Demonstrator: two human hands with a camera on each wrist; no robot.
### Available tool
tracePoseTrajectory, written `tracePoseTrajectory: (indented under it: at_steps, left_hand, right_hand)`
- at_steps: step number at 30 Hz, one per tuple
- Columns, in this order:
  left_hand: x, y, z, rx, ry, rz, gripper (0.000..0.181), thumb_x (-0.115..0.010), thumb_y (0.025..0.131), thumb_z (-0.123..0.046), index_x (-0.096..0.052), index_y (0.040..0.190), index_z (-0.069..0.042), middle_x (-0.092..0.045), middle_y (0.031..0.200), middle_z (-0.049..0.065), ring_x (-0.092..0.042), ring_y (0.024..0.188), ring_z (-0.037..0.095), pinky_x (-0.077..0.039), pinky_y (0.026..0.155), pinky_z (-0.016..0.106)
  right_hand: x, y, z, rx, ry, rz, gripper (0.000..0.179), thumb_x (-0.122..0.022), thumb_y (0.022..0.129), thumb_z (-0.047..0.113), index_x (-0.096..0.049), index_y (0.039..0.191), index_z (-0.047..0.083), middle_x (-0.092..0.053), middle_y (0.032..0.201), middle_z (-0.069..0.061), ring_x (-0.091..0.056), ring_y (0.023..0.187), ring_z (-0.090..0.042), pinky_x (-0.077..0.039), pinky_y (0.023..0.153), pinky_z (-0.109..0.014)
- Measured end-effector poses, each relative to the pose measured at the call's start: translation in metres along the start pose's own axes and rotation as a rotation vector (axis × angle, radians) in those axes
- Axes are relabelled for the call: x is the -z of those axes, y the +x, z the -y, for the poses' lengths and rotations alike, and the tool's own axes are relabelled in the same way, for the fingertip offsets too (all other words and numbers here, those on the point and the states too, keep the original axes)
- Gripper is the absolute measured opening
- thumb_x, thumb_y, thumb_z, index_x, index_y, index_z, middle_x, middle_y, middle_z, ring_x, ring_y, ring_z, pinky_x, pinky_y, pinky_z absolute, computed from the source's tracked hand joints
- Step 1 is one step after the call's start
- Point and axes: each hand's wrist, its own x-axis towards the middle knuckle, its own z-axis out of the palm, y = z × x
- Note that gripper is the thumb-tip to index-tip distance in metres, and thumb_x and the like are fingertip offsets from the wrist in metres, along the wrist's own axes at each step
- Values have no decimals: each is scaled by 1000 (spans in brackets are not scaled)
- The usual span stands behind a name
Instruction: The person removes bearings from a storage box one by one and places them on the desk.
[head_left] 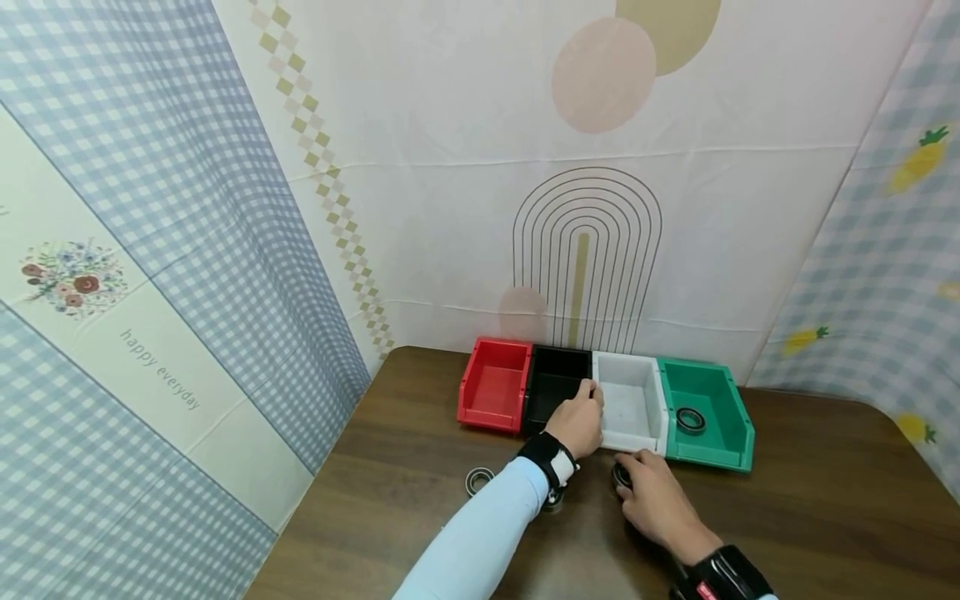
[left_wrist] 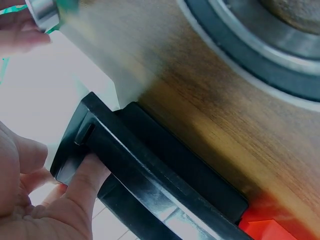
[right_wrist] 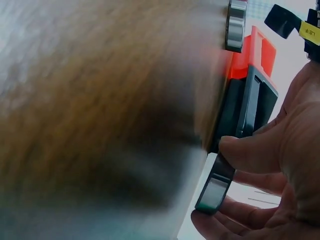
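The side wall of a black bin (head_left: 557, 371) is pinched by the left hand (head_left: 576, 423), with digits placed on either side of it. A ring-shaped bearing (right_wrist: 215, 187) is gripped on edge between the thumb and fingers of the right hand (head_left: 660, 500), at its fingertips, just in front of a white bin (head_left: 630, 396). A red bin (head_left: 495, 385) is seen left of the left hand. Ahead and to the right of the right hand, a second bearing (head_left: 691, 421) is held in a green bin (head_left: 708, 454). Behind the left hand, a third bearing (head_left: 477, 481) is seen beside the forearm, and a fourth bearing (head_left: 553, 502) is mostly hidden by the wrist.
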Motion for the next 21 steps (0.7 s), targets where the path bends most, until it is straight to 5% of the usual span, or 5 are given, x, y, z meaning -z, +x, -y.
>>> tracePoseTrajectory:
  at_steps: [12,21]
  left_hand:
    - [-3,-2,0,2,-3,0,52,-68,103,-20,-57,153,-10,-49,155,3,-47,48,4,-42,47,13]
    - [-6,1,2,4,10,-19,58,-71,101,-21,-54,155,-9,-49,155,3,-50,50,4,-44,48,13]
  right_hand:
    - [-4,-5,2,13,-23,56,44,-80,89,9,-70,131,-2,-66,116,-16,-63,111,-36,-57,96,-54]
    - [0,-10,9,-10,-38,95,46,-82,88,11,-70,131,-2,-66,128,-23,-63,120,-40,-56,102,-58]
